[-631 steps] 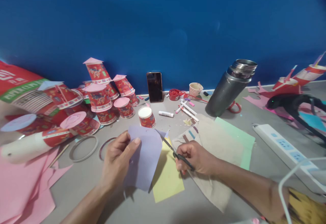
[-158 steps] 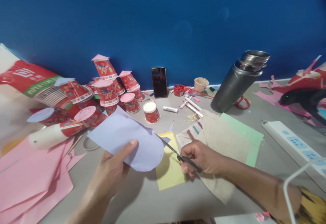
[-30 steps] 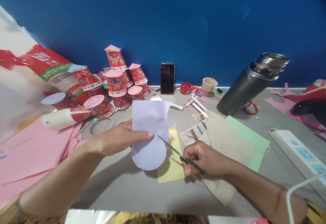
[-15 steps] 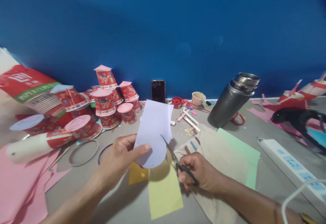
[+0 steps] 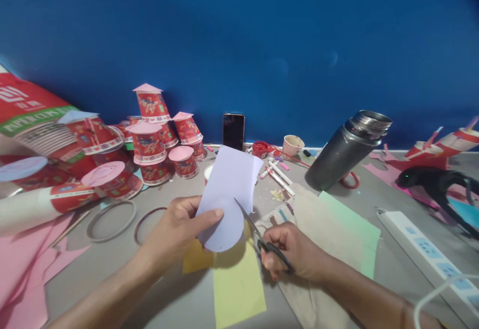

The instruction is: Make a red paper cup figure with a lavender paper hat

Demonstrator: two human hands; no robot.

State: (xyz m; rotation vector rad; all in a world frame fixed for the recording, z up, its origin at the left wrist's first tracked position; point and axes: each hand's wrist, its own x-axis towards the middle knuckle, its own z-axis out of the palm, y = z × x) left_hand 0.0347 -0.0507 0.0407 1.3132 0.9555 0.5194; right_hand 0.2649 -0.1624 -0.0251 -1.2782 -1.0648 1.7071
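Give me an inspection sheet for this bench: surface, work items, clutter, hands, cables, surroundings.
Surface: grey table, littered with small paper scraps.
Work items: lilac sheet, rounded at its near end; scissors, tip at the sheet; yellow sheet below.
Clutter: red paper cups, partly stacked, left; pink paper, near left; loose markers; folded cloth; open dark bottle.
Hands: left hand grips the lilac sheet; right hand holds the scissors.
Cables: white cable passes across the view of the power strip; its ends aren't visible.
Surroundings: blue wall behind, phone upright before it.
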